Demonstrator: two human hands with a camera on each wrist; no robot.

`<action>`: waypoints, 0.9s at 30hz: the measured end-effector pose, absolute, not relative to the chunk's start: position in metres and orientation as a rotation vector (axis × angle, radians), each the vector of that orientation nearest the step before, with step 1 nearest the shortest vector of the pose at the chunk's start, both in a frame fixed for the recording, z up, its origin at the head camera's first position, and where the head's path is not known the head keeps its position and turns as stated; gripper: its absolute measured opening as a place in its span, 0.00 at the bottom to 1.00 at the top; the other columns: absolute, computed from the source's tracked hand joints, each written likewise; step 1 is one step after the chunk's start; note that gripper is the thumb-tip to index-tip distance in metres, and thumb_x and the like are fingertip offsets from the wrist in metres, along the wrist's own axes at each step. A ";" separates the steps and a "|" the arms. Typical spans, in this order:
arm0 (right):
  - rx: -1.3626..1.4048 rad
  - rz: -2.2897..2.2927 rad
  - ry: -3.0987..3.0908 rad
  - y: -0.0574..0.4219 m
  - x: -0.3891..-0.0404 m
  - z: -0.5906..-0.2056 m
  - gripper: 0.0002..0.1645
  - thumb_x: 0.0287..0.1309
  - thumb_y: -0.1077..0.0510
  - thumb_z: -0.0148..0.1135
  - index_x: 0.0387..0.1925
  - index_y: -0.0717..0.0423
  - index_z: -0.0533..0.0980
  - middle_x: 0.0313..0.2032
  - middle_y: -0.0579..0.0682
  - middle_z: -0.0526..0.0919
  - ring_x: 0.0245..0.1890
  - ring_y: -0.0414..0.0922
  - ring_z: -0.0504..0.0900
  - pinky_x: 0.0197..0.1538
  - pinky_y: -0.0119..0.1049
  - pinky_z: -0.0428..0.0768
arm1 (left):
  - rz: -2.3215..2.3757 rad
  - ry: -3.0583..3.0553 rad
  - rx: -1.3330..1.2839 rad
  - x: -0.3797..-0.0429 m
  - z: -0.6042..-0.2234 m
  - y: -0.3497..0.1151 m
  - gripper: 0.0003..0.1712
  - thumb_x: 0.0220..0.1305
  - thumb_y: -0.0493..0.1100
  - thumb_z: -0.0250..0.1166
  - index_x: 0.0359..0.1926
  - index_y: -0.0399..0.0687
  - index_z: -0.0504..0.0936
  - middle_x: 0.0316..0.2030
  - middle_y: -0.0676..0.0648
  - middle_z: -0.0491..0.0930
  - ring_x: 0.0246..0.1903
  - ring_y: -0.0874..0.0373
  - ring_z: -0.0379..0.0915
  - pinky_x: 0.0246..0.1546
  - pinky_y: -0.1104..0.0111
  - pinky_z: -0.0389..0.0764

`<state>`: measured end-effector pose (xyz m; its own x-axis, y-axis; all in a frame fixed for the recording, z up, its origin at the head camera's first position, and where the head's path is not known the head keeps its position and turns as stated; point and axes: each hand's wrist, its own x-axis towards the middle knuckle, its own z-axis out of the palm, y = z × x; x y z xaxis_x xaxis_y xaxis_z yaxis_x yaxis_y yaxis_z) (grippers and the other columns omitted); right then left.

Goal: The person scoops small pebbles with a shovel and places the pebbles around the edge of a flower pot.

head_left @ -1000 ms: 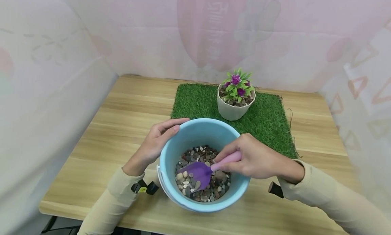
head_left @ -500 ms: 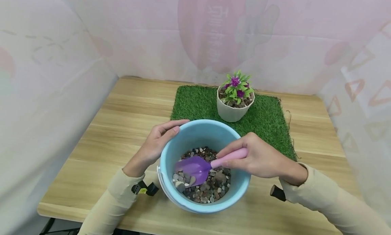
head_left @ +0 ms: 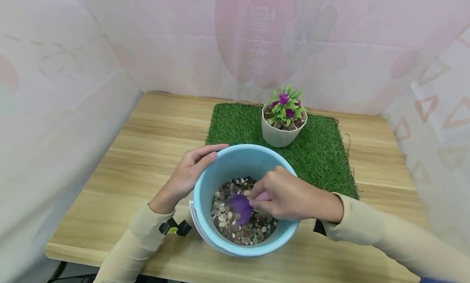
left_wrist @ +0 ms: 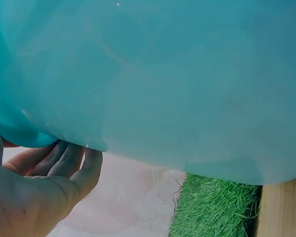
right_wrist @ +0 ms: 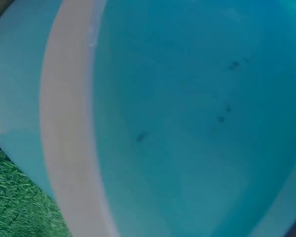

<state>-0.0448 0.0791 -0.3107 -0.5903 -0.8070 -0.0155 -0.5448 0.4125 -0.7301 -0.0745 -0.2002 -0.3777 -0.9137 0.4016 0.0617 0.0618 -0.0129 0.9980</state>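
Observation:
A light blue bucket (head_left: 249,250) stands near the table's front edge with a layer of mixed pebbles (head_left: 224,217) inside. My left hand (head_left: 187,174) holds its left rim, thumb on the edge; in the left wrist view the fingers (left_wrist: 71,158) bend against the rim. Inside the bucket, my right hand (head_left: 284,195) grips the pink handle of a small trowel (head_left: 240,208). The purple blade lies low among the pebbles, partly blurred. In the right wrist view the bucket's wall (right_wrist: 177,163) fills most of the frame, and neither hand nor trowel shows.
Behind the bucket, a mat of artificial grass (head_left: 235,121) lies on the wooden table (head_left: 147,152). A white flowerpot (head_left: 279,136) with a purple-flowered plant (head_left: 285,105) stands on it. Pale printed cloth (head_left: 176,50) hangs around the table's back and sides. The bucket's white handle (head_left: 200,230) hangs at its left.
My right hand has moved left and down into the bucket, bringing the trowel's blade lower into the pebbles. Pebbles that were on the blade now lie less distinct around it. The left hand has stayed put.

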 end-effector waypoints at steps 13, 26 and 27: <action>-0.835 -1.186 2.194 0.094 -0.045 -0.306 0.09 0.64 0.59 0.74 0.45 0.56 0.90 0.39 0.45 0.94 0.40 0.34 0.93 0.45 0.28 0.93 | 2.010 2.023 0.530 -0.075 -0.380 -0.201 0.24 0.84 0.43 0.51 0.72 0.36 0.74 0.66 0.31 0.79 0.55 0.42 0.87 0.52 0.47 0.93; -0.761 -1.425 2.173 0.117 -0.042 -0.311 0.10 0.66 0.55 0.74 0.47 0.52 0.90 0.39 0.47 0.94 0.37 0.42 0.94 0.35 0.45 0.96 | 2.040 1.994 0.544 -0.075 -0.382 -0.201 0.25 0.84 0.42 0.50 0.72 0.34 0.73 0.66 0.28 0.78 0.55 0.44 0.88 0.52 0.46 0.92; -0.765 -1.453 2.158 0.119 -0.042 -0.313 0.10 0.67 0.56 0.73 0.48 0.52 0.90 0.39 0.47 0.94 0.37 0.43 0.94 0.34 0.47 0.96 | 2.040 1.991 0.543 -0.075 -0.381 -0.201 0.25 0.84 0.42 0.50 0.72 0.34 0.73 0.66 0.29 0.78 0.55 0.44 0.88 0.52 0.46 0.92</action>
<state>-0.0424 0.1191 -0.3128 -0.7568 -0.6522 -0.0431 -0.2054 0.3000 -0.9316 -0.0754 -0.2007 -0.3812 -0.9024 0.4199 0.0969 0.0866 -0.0436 0.9953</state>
